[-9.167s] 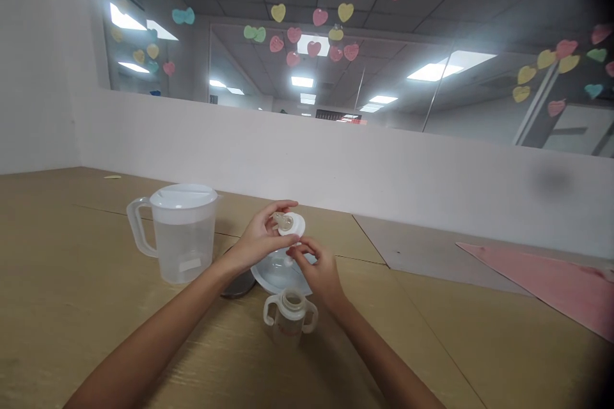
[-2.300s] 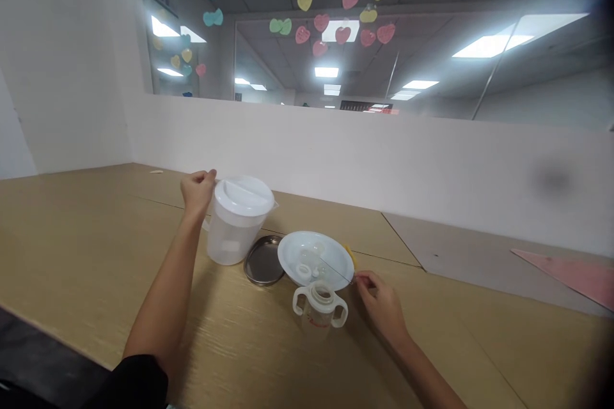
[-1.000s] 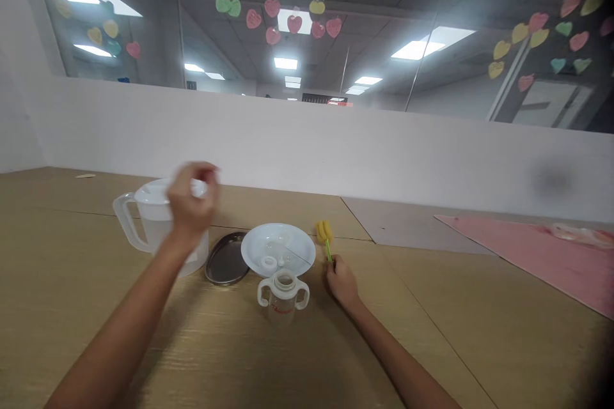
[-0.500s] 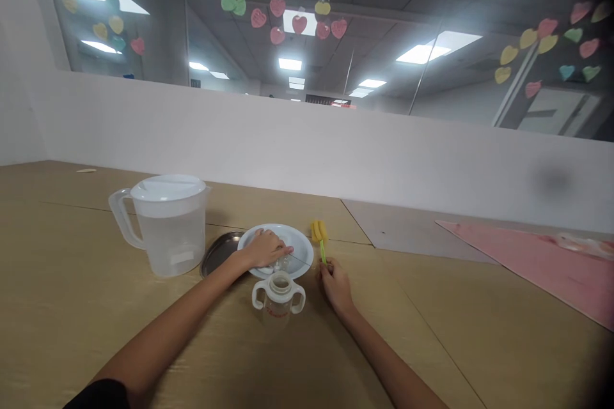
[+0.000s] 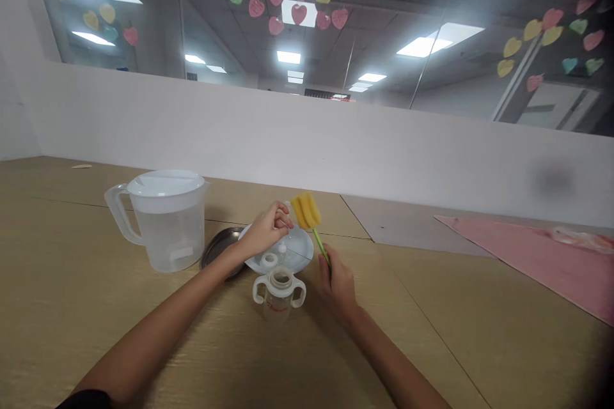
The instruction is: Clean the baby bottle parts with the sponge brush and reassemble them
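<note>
My right hand [image 5: 338, 278] is closed around the green handle of a yellow sponge brush [image 5: 307, 211], its head raised and tilted left. Just left of the sponge, above the plate, my left hand [image 5: 268, 228] has its fingers curled together. A small clear plastic piece [image 5: 288, 206] shows at those fingertips, partly hidden by them. Beneath, a white plate [image 5: 303, 255] holds a white ring [image 5: 269, 260] and a teat [image 5: 282, 248]. In front of the plate stands a clear baby bottle [image 5: 278, 300] with two white handles, upright and with its mouth uncovered.
A lidded translucent pitcher [image 5: 167, 223] with liquid in it stands at the left. A dark metal dish [image 5: 218, 252] lies partly behind my left forearm. Towards the right lies a pink mat [image 5: 518, 249] with a plastic packet [image 5: 582, 239]. A white wall [image 5: 268, 134] closes the back.
My left hand has lifted off the plate with the clear piece, uncovering the ring and teat. My right hand has raised the brush and swung its head left, close to the left fingers.
</note>
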A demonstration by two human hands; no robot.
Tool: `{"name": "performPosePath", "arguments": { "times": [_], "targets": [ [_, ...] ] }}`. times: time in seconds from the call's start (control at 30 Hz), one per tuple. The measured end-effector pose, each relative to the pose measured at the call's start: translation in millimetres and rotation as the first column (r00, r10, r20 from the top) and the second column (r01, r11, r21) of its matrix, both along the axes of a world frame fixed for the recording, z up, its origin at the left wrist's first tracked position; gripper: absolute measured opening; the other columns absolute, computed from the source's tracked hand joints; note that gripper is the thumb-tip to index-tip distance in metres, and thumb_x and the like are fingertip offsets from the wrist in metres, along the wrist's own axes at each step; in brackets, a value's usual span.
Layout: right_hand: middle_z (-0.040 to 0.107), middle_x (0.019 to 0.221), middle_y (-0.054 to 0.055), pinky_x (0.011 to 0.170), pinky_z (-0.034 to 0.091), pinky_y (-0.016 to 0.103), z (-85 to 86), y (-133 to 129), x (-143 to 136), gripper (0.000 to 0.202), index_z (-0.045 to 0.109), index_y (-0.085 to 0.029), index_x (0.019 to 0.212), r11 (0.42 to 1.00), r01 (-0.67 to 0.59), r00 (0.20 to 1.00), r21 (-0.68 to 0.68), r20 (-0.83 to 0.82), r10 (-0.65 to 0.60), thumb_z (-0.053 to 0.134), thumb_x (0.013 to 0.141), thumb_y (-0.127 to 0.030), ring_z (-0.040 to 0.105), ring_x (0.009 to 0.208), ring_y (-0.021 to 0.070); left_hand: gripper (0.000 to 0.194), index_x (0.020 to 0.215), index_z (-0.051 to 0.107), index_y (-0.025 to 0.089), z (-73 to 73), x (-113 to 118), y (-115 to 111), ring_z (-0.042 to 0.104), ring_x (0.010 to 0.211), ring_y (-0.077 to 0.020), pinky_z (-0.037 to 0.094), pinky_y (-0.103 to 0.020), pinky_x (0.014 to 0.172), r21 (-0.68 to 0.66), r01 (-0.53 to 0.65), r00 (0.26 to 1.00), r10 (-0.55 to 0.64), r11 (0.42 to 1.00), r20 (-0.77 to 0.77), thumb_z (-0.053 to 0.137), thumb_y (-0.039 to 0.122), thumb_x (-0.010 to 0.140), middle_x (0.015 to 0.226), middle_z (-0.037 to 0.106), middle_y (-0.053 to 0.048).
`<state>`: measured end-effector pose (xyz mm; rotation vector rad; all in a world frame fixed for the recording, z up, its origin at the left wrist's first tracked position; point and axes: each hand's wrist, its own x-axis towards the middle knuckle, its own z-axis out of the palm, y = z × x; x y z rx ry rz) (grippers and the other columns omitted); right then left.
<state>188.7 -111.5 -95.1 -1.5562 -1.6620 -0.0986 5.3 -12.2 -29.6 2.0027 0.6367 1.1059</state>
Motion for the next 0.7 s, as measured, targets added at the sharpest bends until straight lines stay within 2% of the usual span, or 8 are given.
{"name": "performPosePath", "arguments": {
  "times": [0.13, 0.27, 0.37, 0.5, 0.6, 0.7],
  "targets": [
    [0.070, 0.085, 0.010, 0.063, 0.046, 0.027, -7.0, 1.2, 0.0, 0.046, 0.055, -0.015, 0.117, 0.998, -0.063, 0.992, -0.017, 0.107, 0.064, 0.025, 0.091, -0.038, 0.065, 0.068, 0.0208, 0.023, 0.089, 0.050, 0.017, 9.5, 2.8, -15.8, 0.059, 0.077, -0.0161, 0.045, -0.027, 0.069, -0.134, 0.084, 0.994, -0.074, 0.987, 0.078, 0.053, 0.020, 0.067, 0.083, 0.063, -0.003],
    [0.070, 0.087, 0.011, 0.060, 0.047, 0.027, -8.5, 3.4, 1.6, 0.046, 0.054, -0.015, 0.119, 0.999, -0.040, 0.990, -0.023, 0.134, 0.042, 0.024, 0.092, -0.037, 0.066, 0.067, 0.0217, 0.007, 0.067, 0.052, 0.017, 12.5, -0.6, -17.3, 0.054, 0.067, -0.0151, 0.042, -0.027, 0.063, -0.195, 0.039, 0.998, -0.029, 0.980, 0.054, 0.046, 0.021, 0.065, 0.067, 0.058, -0.001],
    [0.070, 0.088, 0.011, 0.059, 0.047, 0.028, -5.2, 2.9, 0.8, 0.046, 0.052, -0.015, 0.121, 0.999, -0.016, 0.993, -0.040, 0.117, 0.021, 0.023, 0.093, -0.037, 0.066, 0.068, 0.0226, 0.010, 0.063, 0.053, 0.018, 13.0, -4.2, -16.0, 0.049, 0.059, -0.0136, 0.039, -0.026, 0.058, -0.242, 0.036, 0.999, -0.025, 0.969, 0.048, 0.043, 0.020, 0.063, 0.058, 0.052, 0.000],
    [0.070, 0.091, 0.011, 0.059, 0.046, 0.027, -1.6, 1.2, -2.7, 0.043, 0.052, -0.017, 0.120, 0.998, -0.032, 0.997, -0.050, 0.070, 0.035, 0.024, 0.093, -0.036, 0.066, 0.072, 0.0222, 0.017, 0.070, 0.058, 0.017, 10.4, -5.5, -14.4, 0.047, 0.055, -0.0129, 0.038, -0.025, 0.056, -0.302, 0.015, 1.000, -0.007, 0.953, 0.027, 0.043, 0.022, 0.063, 0.054, 0.050, 0.002],
    [0.069, 0.092, 0.011, 0.060, 0.045, 0.028, 0.6, 0.7, -3.7, 0.043, 0.050, -0.017, 0.120, 0.997, -0.029, 0.999, -0.072, 0.032, 0.032, 0.023, 0.093, -0.036, 0.065, 0.072, 0.0224, 0.023, 0.077, 0.063, 0.017, 7.5, -5.8, -14.3, 0.049, 0.057, -0.0137, 0.038, -0.026, 0.056, -0.283, -0.053, 0.997, 0.036, 0.958, -0.064, 0.044, 0.024, 0.066, 0.058, 0.055, 0.001],
    [0.069, 0.088, 0.010, 0.060, 0.044, 0.028, 3.5, 1.4, -0.7, 0.042, 0.049, -0.017, 0.120, 0.997, 0.033, 0.999, -0.066, 0.003, -0.033, 0.024, 0.093, -0.037, 0.064, 0.071, 0.0222, 0.024, 0.074, 0.067, 0.017, 5.2, -7.2, -14.2, 0.054, 0.067, -0.0161, 0.038, -0.026, 0.061, -0.151, -0.103, 0.986, 0.081, 0.983, -0.145, 0.048, 0.032, 0.072, 0.068, 0.062, -0.001]
  ]
}}
